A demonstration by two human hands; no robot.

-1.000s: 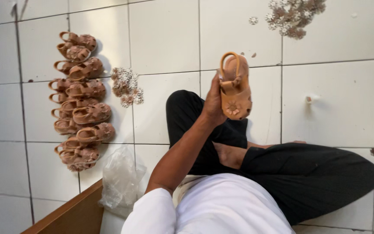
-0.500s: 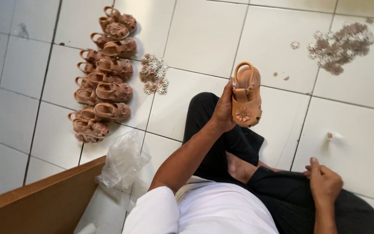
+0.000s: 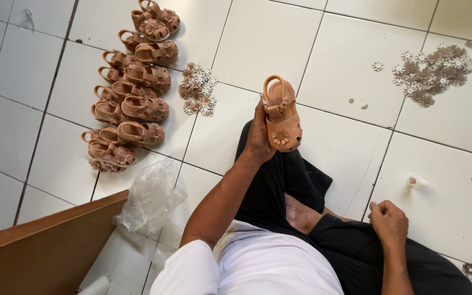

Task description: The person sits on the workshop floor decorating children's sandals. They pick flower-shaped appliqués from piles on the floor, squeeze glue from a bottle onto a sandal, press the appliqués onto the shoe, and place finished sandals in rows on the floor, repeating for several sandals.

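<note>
My left hand (image 3: 259,135) holds up a small tan child's sandal (image 3: 282,114) with a flower on its toe, above my crossed legs in black trousers. My right hand (image 3: 389,221) rests on my right knee with its fingers curled; whether it holds something small cannot be made out. On the white tiled floor to the left lies a row of several matching tan sandals (image 3: 132,93). Beside that row sits a small heap of flower decorations (image 3: 198,95).
A larger heap of flower pieces (image 3: 432,71) lies at the far right. A small white tube (image 3: 417,181) lies on a tile near my right knee. A crumpled clear plastic bag (image 3: 151,199) and a brown wooden board (image 3: 39,251) are at the lower left.
The view has tilted and shifted, so my right hand on the knee has come into sight. The left hand keeps the sandal raised, now a little lower.
</note>
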